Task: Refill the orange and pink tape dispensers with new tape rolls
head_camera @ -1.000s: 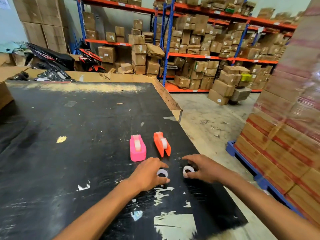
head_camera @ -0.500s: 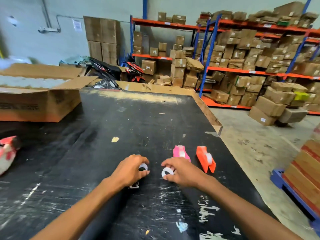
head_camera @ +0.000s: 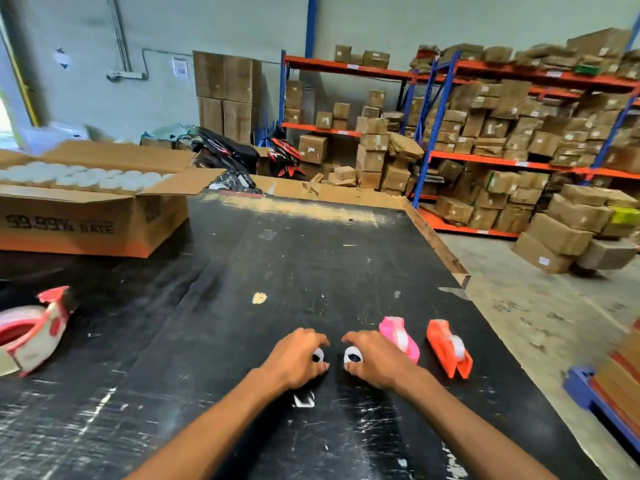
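My left hand (head_camera: 294, 362) is closed around one small white tape roll (head_camera: 318, 355), pinched between thumb and fingers against the scuffed black tabletop (head_camera: 277, 265). My right hand (head_camera: 375, 362) grips a second small white tape roll (head_camera: 352, 356) the same way. The two hands sit close together but not touching.

The pink plastic tape dispenser (head_camera: 400, 338) stands just beside my right hand, with the orange plastic tape dispenser (head_camera: 449, 351) on its far side, near the right table edge. Both appear to carry a roll already, so each likely needs emptying first.

Hazards, as I judge them:
- The rolls are small and smooth; a loose pinch could let one roll off the table onto the concrete floor (head_camera: 540, 306).
- Reaching across the pink dispenser risks knocking the orange one over the edge.
- A roll seated backwards would feed its adhesive side wrongly.
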A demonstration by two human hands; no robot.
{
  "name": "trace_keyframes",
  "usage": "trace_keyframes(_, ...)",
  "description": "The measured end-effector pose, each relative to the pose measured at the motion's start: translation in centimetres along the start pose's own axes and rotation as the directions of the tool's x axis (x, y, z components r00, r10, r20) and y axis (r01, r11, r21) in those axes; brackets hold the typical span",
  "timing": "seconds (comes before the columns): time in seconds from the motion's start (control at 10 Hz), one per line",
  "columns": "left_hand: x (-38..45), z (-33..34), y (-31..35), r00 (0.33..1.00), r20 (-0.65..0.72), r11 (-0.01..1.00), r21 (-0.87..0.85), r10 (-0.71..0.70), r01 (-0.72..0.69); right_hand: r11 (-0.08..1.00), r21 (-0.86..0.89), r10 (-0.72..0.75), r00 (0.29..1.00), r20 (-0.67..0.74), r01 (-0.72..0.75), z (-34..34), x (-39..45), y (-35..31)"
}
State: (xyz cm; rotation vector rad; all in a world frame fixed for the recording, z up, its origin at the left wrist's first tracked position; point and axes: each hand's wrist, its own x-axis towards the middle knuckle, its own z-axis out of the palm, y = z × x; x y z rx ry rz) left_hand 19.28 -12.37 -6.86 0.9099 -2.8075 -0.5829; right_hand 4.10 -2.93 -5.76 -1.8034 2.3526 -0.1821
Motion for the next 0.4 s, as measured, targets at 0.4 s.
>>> trace_keyframes(0.4,-0.5,0.1,1.8,0.994,-0.084,0.996,0.066,0.072,-0.067,0.974,-0.146,-0.205,0.947,-0.247,0.173,0.1,-5.7,0.3)
